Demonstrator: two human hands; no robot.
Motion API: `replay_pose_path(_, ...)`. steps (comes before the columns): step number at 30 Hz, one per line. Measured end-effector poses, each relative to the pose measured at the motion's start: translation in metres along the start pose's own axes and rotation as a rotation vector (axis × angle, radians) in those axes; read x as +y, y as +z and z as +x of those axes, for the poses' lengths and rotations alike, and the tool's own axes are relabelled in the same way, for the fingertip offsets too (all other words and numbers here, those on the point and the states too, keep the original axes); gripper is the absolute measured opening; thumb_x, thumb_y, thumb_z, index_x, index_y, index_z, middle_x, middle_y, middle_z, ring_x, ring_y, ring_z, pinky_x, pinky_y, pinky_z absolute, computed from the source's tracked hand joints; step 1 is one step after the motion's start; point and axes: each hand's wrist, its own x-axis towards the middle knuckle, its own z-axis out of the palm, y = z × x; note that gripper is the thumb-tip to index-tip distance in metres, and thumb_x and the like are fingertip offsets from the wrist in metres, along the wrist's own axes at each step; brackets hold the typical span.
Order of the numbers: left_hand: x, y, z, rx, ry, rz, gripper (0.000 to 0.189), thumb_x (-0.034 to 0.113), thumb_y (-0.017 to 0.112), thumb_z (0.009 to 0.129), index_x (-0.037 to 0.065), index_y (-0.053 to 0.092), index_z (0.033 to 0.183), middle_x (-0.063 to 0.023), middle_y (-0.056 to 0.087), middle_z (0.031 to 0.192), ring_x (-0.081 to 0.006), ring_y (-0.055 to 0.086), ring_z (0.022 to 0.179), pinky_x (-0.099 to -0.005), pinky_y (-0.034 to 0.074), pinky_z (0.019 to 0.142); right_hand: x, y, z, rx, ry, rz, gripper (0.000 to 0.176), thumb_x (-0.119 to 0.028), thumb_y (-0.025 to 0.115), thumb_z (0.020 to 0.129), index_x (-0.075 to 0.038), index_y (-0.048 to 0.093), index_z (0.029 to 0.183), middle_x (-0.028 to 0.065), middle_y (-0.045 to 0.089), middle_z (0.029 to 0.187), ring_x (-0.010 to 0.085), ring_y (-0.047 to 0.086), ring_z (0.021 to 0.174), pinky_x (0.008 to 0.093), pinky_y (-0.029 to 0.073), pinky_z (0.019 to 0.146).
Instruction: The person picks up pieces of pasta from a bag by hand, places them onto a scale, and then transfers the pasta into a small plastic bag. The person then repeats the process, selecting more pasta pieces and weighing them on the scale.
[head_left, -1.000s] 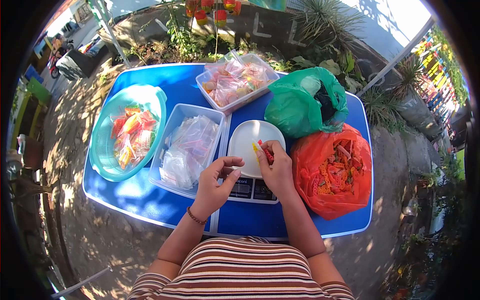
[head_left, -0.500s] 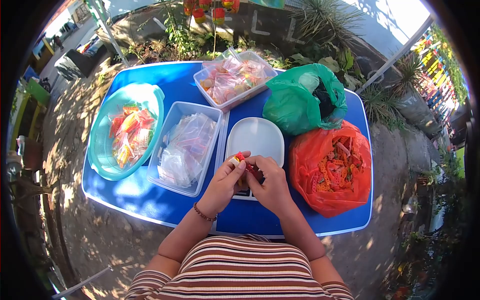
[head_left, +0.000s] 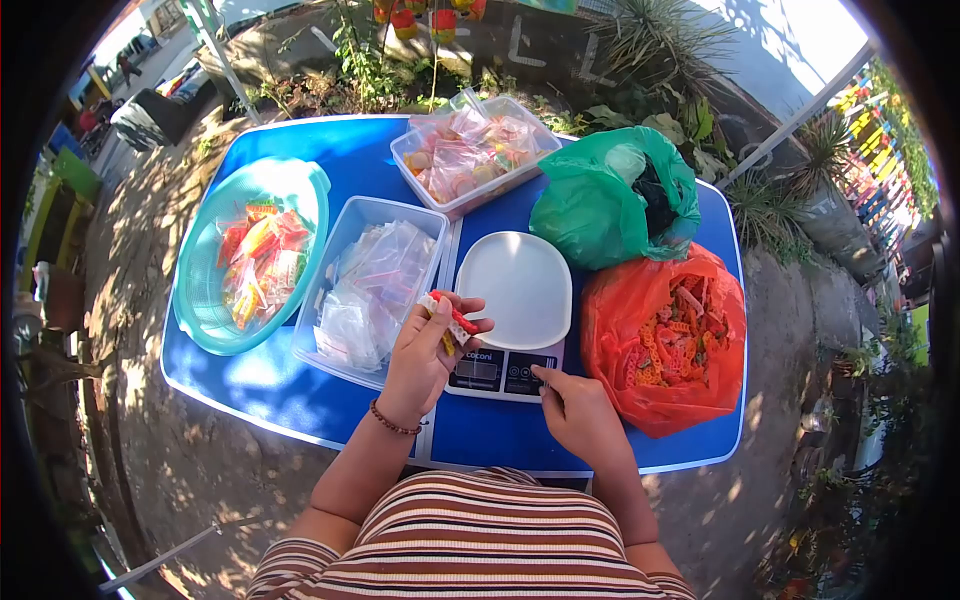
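Note:
My left hand (head_left: pixel 432 345) is closed around a few red, white and yellow perforated pieces (head_left: pixel 456 322), which look like uncooked crackers. It hovers over the left front of a white kitchen scale (head_left: pixel 560 352). My right hand (head_left: pixel 582 410) holds nothing; its index finger is stretched out to the buttons at the right of the scale's black panel, and the other fingers are curled. The scale's pale square plate (head_left: pixel 514 290) has nothing on it. To the right, an open red plastic bag (head_left: pixel 620 390) contains many similar orange and red pieces.
Small clear plastic bags (head_left: pixel 350 325) fill a tub (head_left: pixel 300 352) left of the scale. Farther left is a turquoise basket (head_left: pixel 190 290) with packed snacks (head_left: pixel 262 255). At the back stand a box (head_left: pixel 462 206) of filled bags and a green plastic bag (head_left: pixel 575 215). All rest on a blue table (head_left: pixel 250 400).
My hands were together over the scale's front and have parted. The left moved slightly left with the pieces; the right moved down and right to the scale's buttons, uncovering the panel.

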Motion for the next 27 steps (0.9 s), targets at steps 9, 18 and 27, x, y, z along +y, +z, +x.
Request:
replay_pose_path(9,0.000,-0.001,0.003,-0.003,0.007,-0.004,0.020,0.027,0.048,0.111,0.011,0.054,0.121,-0.0148,0.066,0.124,-0.0267,0.071,0.109,-0.0322,0.059,0.084,0.003,0.012,-0.013,-0.120,0.181,-0.285,0.047,-0.013,0.060,0.089,-0.005,0.064,0.135,0.0225,0.070,0.077,0.0417,0.071,0.072,0.0508,0.058,0.072)
replay_pose_path(18,-0.004,0.001,0.005,0.001,-0.011,-0.012,0.020,0.027,0.048,0.111,0.010,0.053,0.122,-0.0154,0.065,0.125,-0.0272,0.071,0.110,-0.0325,0.059,0.084,0.006,0.025,-0.005,-0.203,0.141,-0.484,0.045,-0.014,0.061,0.087,-0.004,0.068,0.130,0.0183,0.070,0.071,0.0374,0.070,0.066,0.0469,0.058,0.067)
replay_pose_path(27,-0.002,0.001,0.001,-0.020,-0.016,-0.001,0.021,0.025,0.048,0.111,0.008,0.052,0.124,-0.0172,0.064,0.126,-0.0287,0.070,0.111,-0.0332,0.060,0.084,0.009,0.010,0.003,-0.195,0.111,-0.398,0.042,-0.018,0.060,0.087,-0.002,0.071,0.125,0.0212,0.071,0.075,0.0380,0.072,0.068,0.0471,0.059,0.066)
